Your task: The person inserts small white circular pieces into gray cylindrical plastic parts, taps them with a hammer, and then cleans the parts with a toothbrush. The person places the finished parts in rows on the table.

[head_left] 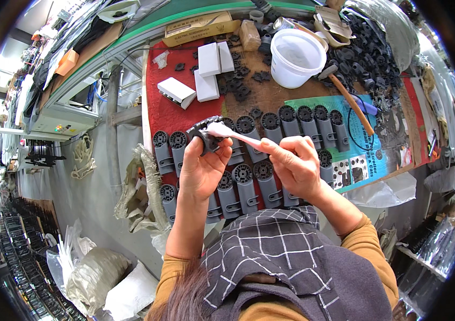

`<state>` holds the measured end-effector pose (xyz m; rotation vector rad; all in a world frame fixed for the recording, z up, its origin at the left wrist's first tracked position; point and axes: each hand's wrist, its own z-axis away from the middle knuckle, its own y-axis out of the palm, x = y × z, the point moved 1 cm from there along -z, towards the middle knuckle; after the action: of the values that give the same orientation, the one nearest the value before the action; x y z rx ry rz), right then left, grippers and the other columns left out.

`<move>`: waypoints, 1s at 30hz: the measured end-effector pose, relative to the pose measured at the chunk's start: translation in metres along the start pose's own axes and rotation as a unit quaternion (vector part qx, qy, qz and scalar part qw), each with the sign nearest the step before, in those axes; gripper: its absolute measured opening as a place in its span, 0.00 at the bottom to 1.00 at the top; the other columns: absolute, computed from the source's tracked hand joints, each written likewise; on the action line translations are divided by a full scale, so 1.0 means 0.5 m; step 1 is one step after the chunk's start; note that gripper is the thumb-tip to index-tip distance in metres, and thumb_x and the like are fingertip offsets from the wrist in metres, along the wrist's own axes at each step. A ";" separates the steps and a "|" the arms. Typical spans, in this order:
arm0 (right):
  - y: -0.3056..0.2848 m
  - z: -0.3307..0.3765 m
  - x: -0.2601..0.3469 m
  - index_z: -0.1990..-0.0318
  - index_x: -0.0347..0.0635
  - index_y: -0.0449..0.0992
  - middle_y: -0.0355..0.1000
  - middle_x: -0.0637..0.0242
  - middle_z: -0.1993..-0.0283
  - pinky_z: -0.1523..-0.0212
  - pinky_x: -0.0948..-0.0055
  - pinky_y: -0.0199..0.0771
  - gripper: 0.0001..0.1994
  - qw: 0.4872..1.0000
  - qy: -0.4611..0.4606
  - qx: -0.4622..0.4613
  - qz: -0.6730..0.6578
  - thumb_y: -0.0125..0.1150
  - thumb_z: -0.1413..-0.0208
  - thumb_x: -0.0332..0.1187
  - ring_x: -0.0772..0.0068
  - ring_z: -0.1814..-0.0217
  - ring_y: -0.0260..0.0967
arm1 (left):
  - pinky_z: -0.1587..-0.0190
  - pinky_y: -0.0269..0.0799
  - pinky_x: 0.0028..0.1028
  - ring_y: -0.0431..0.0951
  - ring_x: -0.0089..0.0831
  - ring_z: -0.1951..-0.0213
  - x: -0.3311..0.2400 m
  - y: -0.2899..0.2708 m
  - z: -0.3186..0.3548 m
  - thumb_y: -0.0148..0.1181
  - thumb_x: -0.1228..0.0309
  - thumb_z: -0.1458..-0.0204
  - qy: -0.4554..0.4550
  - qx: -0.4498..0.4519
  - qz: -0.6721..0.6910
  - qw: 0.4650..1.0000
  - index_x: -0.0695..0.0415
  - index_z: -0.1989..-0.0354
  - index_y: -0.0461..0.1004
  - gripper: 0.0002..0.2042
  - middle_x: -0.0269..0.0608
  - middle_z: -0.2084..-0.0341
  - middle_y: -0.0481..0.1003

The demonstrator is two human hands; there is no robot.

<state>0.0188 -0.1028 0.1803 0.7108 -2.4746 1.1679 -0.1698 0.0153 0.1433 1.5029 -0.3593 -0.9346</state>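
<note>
My left hand point(201, 170) is closed around a black plastic part point(199, 130), lifted above the table. A pale pink brush point(244, 139) is pinched by its handle in my right hand point(298, 167). Its whitish head lies against the black part, though the bristles cannot be made out. Below and around both hands stand several grey plastic pieces point(270, 188) with round, spoked black ends, set in rows. Part of these rows is hidden behind my hands and wrists.
Beyond my hands lie white boxes point(208, 59), loose black parts point(234, 85) and a white bucket point(297, 56). A wooden-handled hammer point(350, 101) rests at the right, by a heap of black parts point(369, 51). A blue-green printed sheet point(364, 160) covers the table's right side.
</note>
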 end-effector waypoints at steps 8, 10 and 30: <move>-0.010 -0.002 -0.010 0.51 0.43 0.80 0.69 0.74 0.71 0.65 0.75 0.59 0.20 0.998 -0.048 0.044 0.003 0.62 0.54 0.21 0.74 0.71 0.64 | 0.48 0.72 0.37 0.76 0.38 0.54 -0.003 -0.008 0.001 0.59 0.53 0.45 -0.037 -0.023 0.051 0.998 0.62 0.51 0.73 0.24 0.46 0.57 0.77; -0.006 -0.004 -0.016 0.50 0.41 0.79 0.70 0.73 0.70 0.65 0.74 0.59 0.20 0.999 0.041 0.030 -0.005 0.62 0.54 0.21 0.73 0.70 0.65 | 0.48 0.72 0.37 0.76 0.38 0.54 -0.003 -0.011 0.003 0.59 0.53 0.44 -0.026 -0.039 0.017 0.999 0.61 0.51 0.73 0.23 0.46 0.57 0.77; 0.016 0.000 -0.019 0.50 0.44 0.79 0.74 0.69 0.69 0.63 0.73 0.62 0.20 0.991 0.091 0.061 -0.071 0.60 0.53 0.22 0.70 0.69 0.69 | 0.52 0.74 0.26 0.78 0.25 0.59 -0.030 0.021 0.018 0.64 0.81 0.58 0.146 -0.050 -0.283 0.947 0.66 0.49 0.71 0.23 0.38 0.59 0.77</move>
<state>0.0220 -0.0956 0.1709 0.7636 -2.1814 1.2777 -0.1824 0.0180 0.1587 1.6516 0.3533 -1.1278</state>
